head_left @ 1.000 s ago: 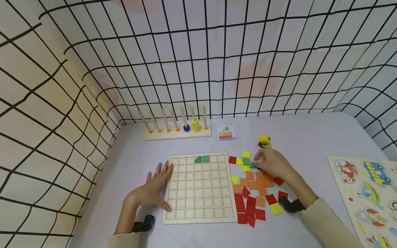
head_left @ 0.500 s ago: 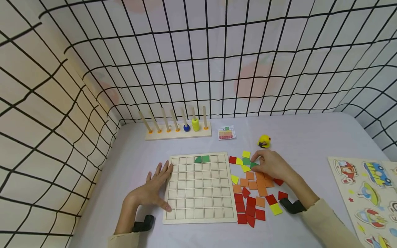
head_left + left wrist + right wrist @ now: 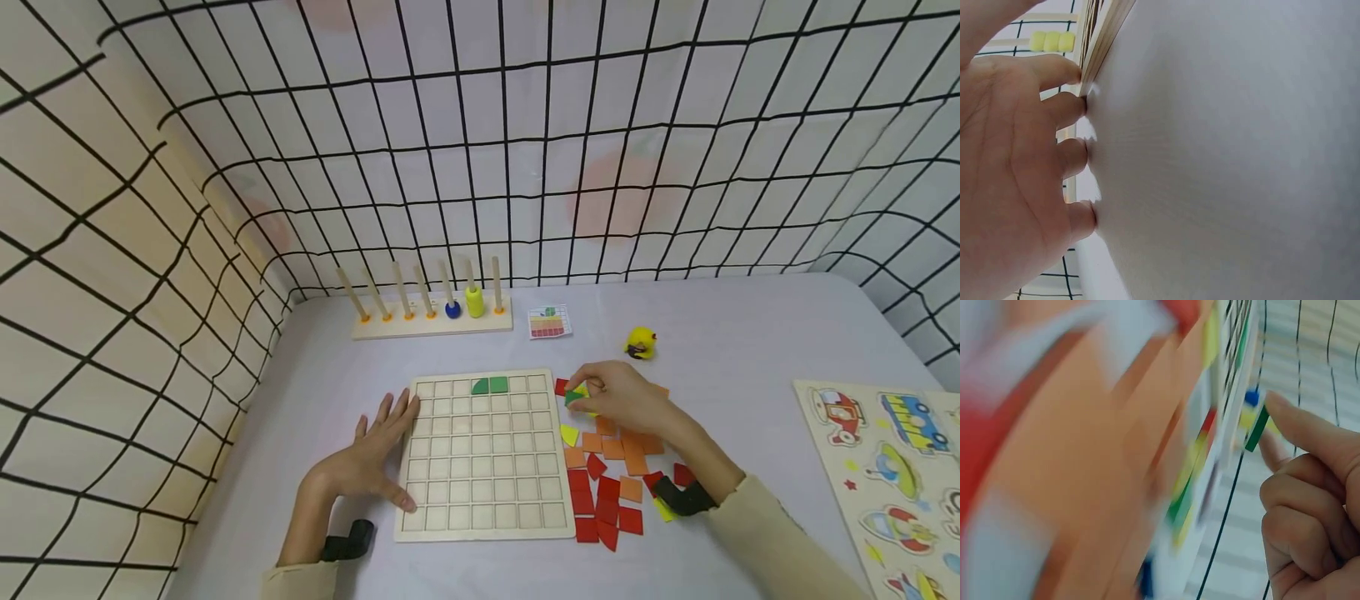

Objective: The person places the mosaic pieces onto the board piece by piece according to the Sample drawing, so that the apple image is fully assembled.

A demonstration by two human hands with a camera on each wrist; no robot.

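Note:
My left hand (image 3: 365, 462) rests beside the square wooden grid board (image 3: 482, 458), fingers spread and straight, with fingertips and thumb at its left edge. In the left wrist view several fingertips (image 3: 1083, 215) touch the white tabletop next to the board's side. A green quarter-round tile (image 3: 480, 387) and a green square tile (image 3: 498, 384) lie in the board's top row. Between thumb and forefinger my right hand (image 3: 626, 400) pinches a thin green tile (image 3: 1257, 430), held raised near the board's upper right edge. The other fingers of that hand are curled in.
Several loose orange tiles (image 3: 634, 454), red tiles (image 3: 607, 500) and yellow tiles (image 3: 569, 435) lie right of the board. A peg stand (image 3: 431, 323), a small pattern card (image 3: 549, 322) and a yellow duck (image 3: 641, 342) stand behind. A picture puzzle (image 3: 885, 467) lies far right; black netting surrounds the table.
My right hand has picked up a green tile from the loose pile and moved left with it toward the board. The left hand has stayed in place.

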